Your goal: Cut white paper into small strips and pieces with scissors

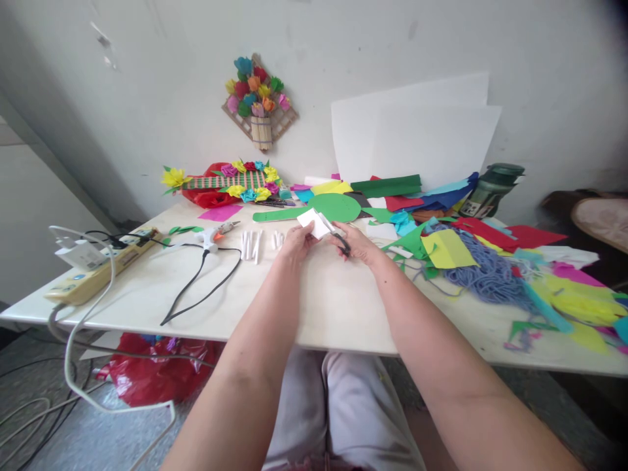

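Head view, one worker seated at a white table (314,307), both forearms reaching forward over its near edge.

Left hand (298,241): fingers closed in a pinch on a small piece of white paper (313,224), lifted just clear of the tabletop, apparently so the blades can get under and around it.

Right hand (357,243): closed around the dark handles of a pair of scissors (336,236), the blades pointing at the paper's edge. Whether the blades are parted or have bitten into the paper is too small to tell.

Just beyond the hands: a green paddle-shaped cutout (338,207), lying flat. Left of it, a row of small white paper rolls (252,243), side by side within reach.

Further left: a glue gun (212,237) with a black cord (196,284) trailing toward the table's near edge, and a yellow power strip (93,271) at the corner, a white adapter plugged into it.

Right side: loose heap of coloured paper scraps (490,235), blue-grey yarn (483,271), a dark green jar (490,190) at the back.

Back edge and wall: a paper-flower tray (230,180), white sheets (417,140) leaning on the wall, a hung flower basket (259,97).

Under the table: a red plastic bag (157,369), partly hidden by the tabletop. The scrap heap is cut off at the right frame edge.
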`<state>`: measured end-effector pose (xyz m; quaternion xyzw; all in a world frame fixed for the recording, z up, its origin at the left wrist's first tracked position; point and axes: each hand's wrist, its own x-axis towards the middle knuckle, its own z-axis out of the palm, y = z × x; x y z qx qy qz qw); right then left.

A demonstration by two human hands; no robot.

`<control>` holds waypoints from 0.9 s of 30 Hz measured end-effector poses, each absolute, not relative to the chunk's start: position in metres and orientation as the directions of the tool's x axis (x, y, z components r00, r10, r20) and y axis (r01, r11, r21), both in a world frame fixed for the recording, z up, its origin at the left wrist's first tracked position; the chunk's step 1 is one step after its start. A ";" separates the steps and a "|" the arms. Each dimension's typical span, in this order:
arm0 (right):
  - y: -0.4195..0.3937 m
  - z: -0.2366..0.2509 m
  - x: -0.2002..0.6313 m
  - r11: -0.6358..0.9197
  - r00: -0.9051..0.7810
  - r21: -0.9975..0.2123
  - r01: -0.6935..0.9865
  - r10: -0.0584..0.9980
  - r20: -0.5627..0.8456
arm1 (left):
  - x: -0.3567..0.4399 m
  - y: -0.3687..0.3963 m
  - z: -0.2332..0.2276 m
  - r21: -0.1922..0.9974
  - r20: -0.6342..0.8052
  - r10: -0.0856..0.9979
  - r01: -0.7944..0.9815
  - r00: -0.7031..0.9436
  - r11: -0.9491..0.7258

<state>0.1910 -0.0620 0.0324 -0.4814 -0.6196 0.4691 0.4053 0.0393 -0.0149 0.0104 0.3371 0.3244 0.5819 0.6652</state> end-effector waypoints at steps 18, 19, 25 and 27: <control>-0.058 0.032 0.187 0.176 -0.148 -0.950 0.257 0.979 0.141 | 0.037 -0.014 0.013 0.796 -0.080 0.993 -0.594 0.087 0.116; -0.058 0.032 0.187 0.181 -0.150 -0.949 0.257 0.978 0.146 | 0.037 -0.014 0.013 0.796 -0.086 0.993 -0.593 0.086 0.120; -0.060 0.032 0.187 0.160 -0.141 -0.961 0.226 0.981 0.131 | 0.037 -0.015 0.013 0.797 -0.074 0.992 -0.591 0.102 0.120; -0.061 0.032 0.187 0.150 -0.144 -0.965 0.214 0.982 0.120 | 0.038 -0.016 0.014 0.796 -0.071 0.990 -0.592 0.124 0.131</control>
